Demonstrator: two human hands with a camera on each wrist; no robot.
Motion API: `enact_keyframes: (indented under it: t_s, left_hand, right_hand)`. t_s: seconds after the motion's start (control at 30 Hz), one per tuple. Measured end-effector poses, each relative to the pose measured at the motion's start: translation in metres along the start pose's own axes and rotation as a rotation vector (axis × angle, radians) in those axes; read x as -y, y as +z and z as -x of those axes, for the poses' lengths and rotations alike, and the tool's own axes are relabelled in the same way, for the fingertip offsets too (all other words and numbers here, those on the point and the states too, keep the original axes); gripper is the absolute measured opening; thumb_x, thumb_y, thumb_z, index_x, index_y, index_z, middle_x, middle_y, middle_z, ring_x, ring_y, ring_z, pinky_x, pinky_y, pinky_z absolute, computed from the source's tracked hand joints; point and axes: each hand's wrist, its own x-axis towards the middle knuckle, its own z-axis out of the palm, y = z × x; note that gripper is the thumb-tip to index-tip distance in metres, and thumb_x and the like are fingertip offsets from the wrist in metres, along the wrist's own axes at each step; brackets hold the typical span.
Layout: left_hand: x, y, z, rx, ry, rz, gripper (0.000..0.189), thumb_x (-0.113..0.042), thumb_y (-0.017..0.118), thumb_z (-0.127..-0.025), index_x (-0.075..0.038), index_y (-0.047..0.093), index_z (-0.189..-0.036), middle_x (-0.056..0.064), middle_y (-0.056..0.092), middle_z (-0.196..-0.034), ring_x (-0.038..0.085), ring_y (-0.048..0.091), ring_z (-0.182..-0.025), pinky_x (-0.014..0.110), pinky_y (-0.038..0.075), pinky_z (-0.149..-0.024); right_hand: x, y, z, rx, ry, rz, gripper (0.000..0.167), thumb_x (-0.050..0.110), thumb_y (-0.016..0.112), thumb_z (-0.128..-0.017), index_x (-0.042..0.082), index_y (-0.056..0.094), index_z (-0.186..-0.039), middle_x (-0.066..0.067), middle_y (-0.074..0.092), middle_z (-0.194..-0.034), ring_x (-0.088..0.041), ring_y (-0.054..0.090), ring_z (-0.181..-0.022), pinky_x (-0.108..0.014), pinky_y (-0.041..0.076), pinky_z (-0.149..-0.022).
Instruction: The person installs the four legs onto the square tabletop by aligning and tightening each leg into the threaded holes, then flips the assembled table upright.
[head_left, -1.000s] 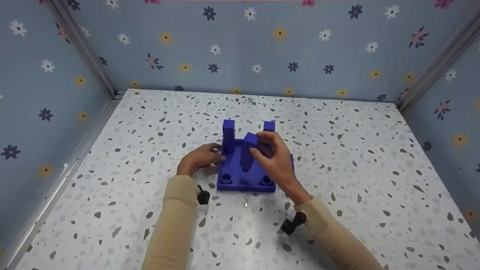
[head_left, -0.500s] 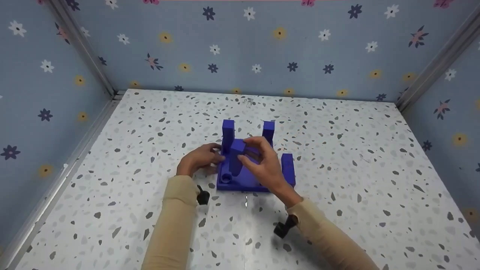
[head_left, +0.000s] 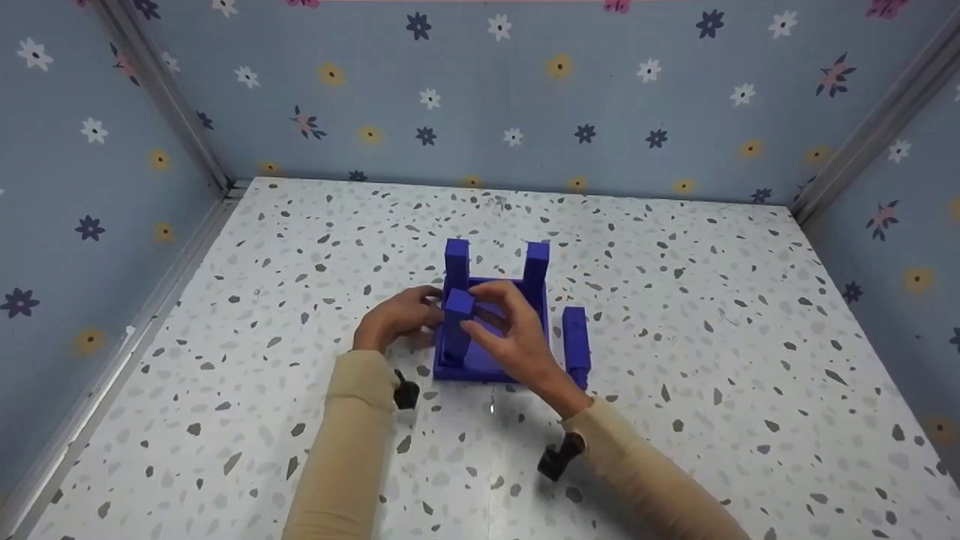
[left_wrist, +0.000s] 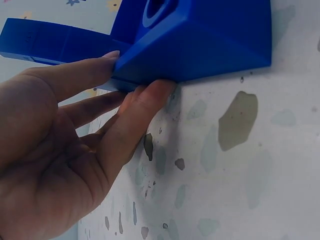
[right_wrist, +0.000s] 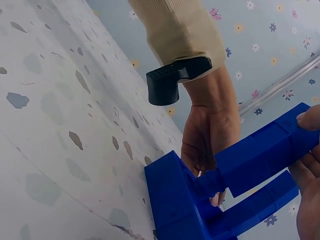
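An upturned blue toy tabletop (head_left: 491,373), square with a raised rim, has a far-left leg (head_left: 457,259) and a far-right leg (head_left: 536,264) standing up from its corners. My left hand (head_left: 400,315) holds its left side; in the left wrist view the thumb lies on the rim of the tabletop (left_wrist: 225,42) and the fingers press its outer wall. Thumb and fingers of my right hand (head_left: 517,341) pinch the upper part of another leg (head_left: 456,326), nearly upright over the near-left corner. The right wrist view shows its ribbed lower end (right_wrist: 207,184) right at the socket.
One more blue leg (head_left: 575,339) lies loose on the speckled white table (head_left: 712,337), just right of the tabletop, with its narrow end toward me. Flower-patterned panels (head_left: 510,97) enclose the table at the back and both sides.
The right hand has carried the pinched leg leftward and toward me, from over the tabletop's middle to its near-left corner. The left hand stays in place. The loose leg has come into full view.
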Motion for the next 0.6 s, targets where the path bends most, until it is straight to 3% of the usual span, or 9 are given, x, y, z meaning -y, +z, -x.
enact_keyframes:
  t_s: [0.27, 0.43, 0.6]
  left_hand:
    - [0.0004, 0.0020, -0.0009, -0.007, -0.013, 0.048, 0.064, -0.014, 0.059, -0.085, -0.014, 0.038, -0.145, 0.011, 0.057, -0.126, 0.024, 0.056, -0.111, 0.039, 0.043, -0.099]
    - [0.0007, 0.0023, -0.0007, -0.020, -0.022, 0.052, 0.063, -0.015, 0.060, -0.086, -0.015, 0.038, -0.145, 0.010, 0.057, -0.129, 0.025, 0.055, -0.114, 0.041, 0.039, -0.104]
    - [-0.0004, 0.0020, 0.0007, -0.031, 0.012, 0.009, 0.062, -0.019, 0.060, -0.087, -0.014, 0.039, -0.145, 0.010, 0.051, -0.137, 0.027, 0.050, -0.122, 0.044, 0.031, -0.111]
  right_hand:
    - [-0.0015, 0.0037, -0.0007, 0.003, 0.005, -0.020, 0.038, -0.010, 0.065, -0.083, -0.012, 0.049, -0.117, -0.030, 0.048, -0.121, -0.027, 0.056, -0.116, -0.037, 0.047, -0.100]
    - [-0.0038, 0.0065, -0.0003, 0.017, 0.008, -0.021, 0.038, -0.010, 0.065, -0.083, -0.011, 0.049, -0.117, -0.027, 0.049, -0.121, -0.026, 0.056, -0.116, -0.037, 0.047, -0.099]
    - [-0.0067, 0.0071, 0.0012, 0.032, 0.011, -0.011, 0.038, -0.011, 0.066, -0.082, -0.012, 0.050, -0.117, -0.026, 0.050, -0.119, -0.028, 0.056, -0.115, -0.037, 0.047, -0.099]
